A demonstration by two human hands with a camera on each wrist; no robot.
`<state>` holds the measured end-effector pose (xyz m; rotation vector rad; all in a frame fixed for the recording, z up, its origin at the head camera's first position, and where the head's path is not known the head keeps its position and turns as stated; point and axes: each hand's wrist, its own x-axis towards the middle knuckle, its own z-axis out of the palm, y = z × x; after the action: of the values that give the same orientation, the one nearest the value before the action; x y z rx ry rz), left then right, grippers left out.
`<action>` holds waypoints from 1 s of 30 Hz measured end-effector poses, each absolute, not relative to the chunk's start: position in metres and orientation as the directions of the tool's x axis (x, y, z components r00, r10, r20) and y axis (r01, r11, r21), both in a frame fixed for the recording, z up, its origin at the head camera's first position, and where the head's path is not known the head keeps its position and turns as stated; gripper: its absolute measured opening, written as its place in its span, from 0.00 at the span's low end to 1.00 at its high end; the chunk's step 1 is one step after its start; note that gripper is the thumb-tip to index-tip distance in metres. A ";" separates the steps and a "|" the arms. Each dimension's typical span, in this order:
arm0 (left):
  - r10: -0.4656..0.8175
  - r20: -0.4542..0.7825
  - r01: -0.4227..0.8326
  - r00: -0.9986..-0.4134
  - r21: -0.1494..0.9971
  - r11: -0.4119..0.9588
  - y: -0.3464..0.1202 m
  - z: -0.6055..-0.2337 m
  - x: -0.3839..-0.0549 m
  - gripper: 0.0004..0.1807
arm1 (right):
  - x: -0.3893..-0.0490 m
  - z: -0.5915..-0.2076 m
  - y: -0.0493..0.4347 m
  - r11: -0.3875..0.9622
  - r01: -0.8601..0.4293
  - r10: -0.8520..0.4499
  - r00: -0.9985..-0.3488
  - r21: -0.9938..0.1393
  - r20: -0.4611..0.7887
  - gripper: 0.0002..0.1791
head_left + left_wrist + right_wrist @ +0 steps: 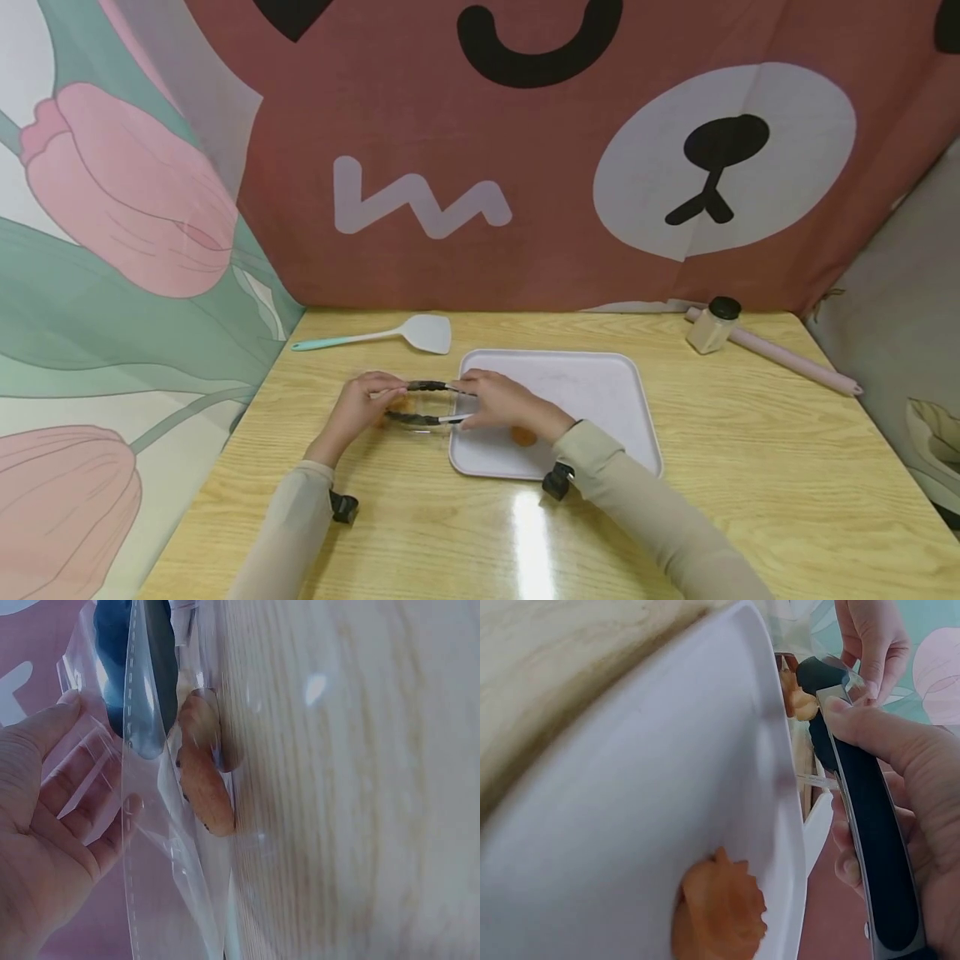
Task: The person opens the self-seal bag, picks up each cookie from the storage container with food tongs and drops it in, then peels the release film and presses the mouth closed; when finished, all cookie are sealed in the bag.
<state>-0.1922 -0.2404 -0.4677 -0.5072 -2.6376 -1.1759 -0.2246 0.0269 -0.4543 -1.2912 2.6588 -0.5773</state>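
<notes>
My left hand [358,412] pinches a clear plastic bag [150,855] at its edge, thumb on one side and fingers behind the film. In my right hand [504,400] is a pair of tongs [881,855] with black scalloped tips. The tips are spread apart and reach into the bag. A golden-brown pastry [201,784] lies in the bag, low by the table, next to the tips. Beneath my right wrist, a second pastry [720,911] rests on the white tray [600,392]; part of it is hidden from the head camera.
Behind the bag lies a white spatula [427,333] with a mint handle. At the back right, a black-lidded jar [712,327] stands beside a pink rolling pin [795,360]. Printed cloth hangs along the table's back and left.
</notes>
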 end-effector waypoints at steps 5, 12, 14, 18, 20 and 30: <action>0.229 0.348 0.412 -0.909 0.667 0.621 -0.240 -0.468 -0.192 0.07 | -0.226 -0.454 0.028 0.555 -0.734 -0.781 -0.621 -0.393 0.058 0.41; 0.232 0.346 0.411 -0.909 0.662 0.627 -0.240 -0.469 -0.192 0.07 | -0.224 -0.456 0.037 0.559 -0.729 -0.775 -0.628 -0.395 0.063 0.42; 0.231 0.341 0.408 -0.911 0.665 0.625 -0.241 -0.470 -0.193 0.07 | -0.223 -0.456 0.041 0.562 -0.722 -0.770 -0.635 -0.403 0.063 0.42; 0.227 0.336 0.402 -0.914 0.672 0.623 -0.241 -0.471 -0.193 0.07 | -0.222 -0.455 0.048 0.569 -0.705 -0.762 -0.645 -0.423 0.050 0.42; 0.228 0.342 0.407 -0.911 0.668 0.623 -0.240 -0.471 -0.193 0.07 | -0.221 -0.454 0.051 0.574 -0.697 -0.759 -0.650 -0.431 0.040 0.41; 0.230 0.357 0.418 -0.905 0.657 0.627 -0.240 -0.470 -0.194 0.07 | -0.215 -0.452 0.073 0.596 -0.665 -0.736 -0.676 -0.450 0.023 0.42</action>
<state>-0.1936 -0.2397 -0.4702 -0.5296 -2.6115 -1.1450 -0.2150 0.0731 -0.4520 -1.1759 2.6564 -0.6460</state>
